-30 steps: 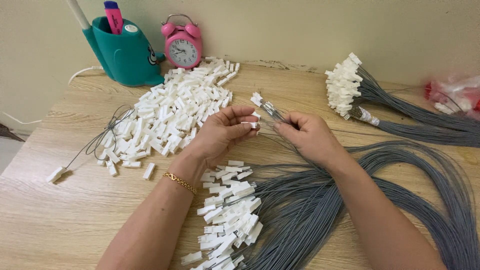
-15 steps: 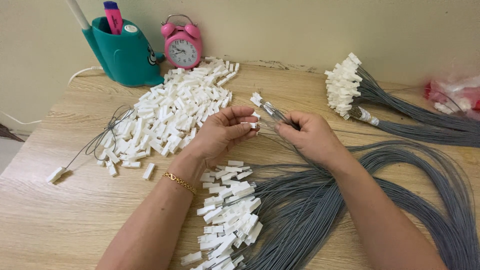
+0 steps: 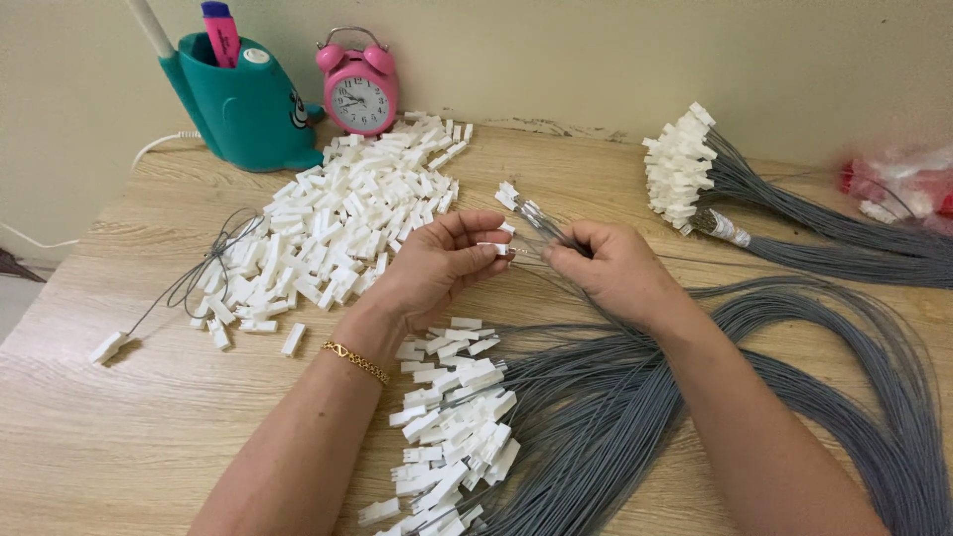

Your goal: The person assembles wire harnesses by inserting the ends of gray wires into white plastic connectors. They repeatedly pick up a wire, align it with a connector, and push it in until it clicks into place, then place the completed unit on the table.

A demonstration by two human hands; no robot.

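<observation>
**Hands steady at the wire ends**

The wooden table (image 3: 119, 437) carries a big sweep of grey wires (image 3: 635, 417) and a heap of white connectors (image 3: 338, 223). Since a second ago, hardly anything has shifted — the right hand (image 3: 620, 268) still pinches a few wire ends (image 3: 541, 230), the left hand (image 3: 447, 260) still nips one small white connector (image 3: 494, 249) just beside them — fitting seems ongoing.

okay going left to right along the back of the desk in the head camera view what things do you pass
Teal pen holder → pink alarm clock → bundle of grey wires with white connectors → red and clear plastic bag.
</observation>
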